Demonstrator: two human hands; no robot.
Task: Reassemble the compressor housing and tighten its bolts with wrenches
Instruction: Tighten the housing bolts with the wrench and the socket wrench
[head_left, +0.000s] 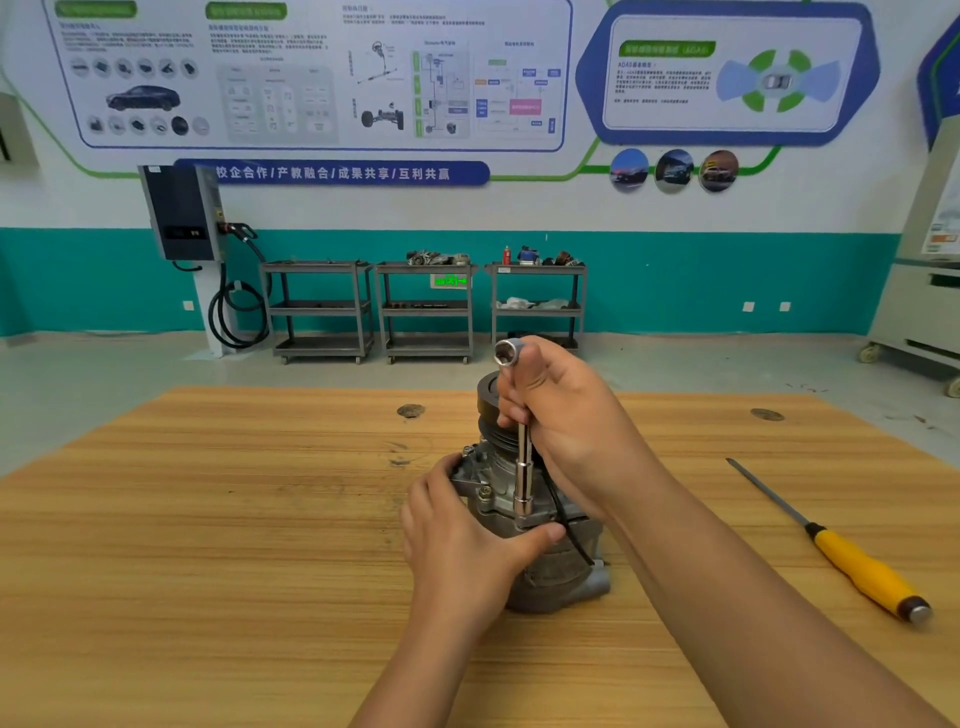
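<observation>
The compressor (558, 571) sits in the middle of the wooden table (208, 519). The left hand (462, 540) holds it, fingers and thumb curled round. The right hand (566, 415) grips a shiny wrench (522, 457) standing up on it. A yellow screwdriver (852, 566) lies off to the right.

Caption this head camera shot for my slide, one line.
Right hand holds a socket wrench upright on the compressor, left hand steadies it on the wooden table; yellow-handled tool lies aside.

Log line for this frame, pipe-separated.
step: bolt tightening | right hand: grips socket wrench, upright, lower end on compressor | left hand: holds compressor | screwdriver: lying on table, untouched
</observation>
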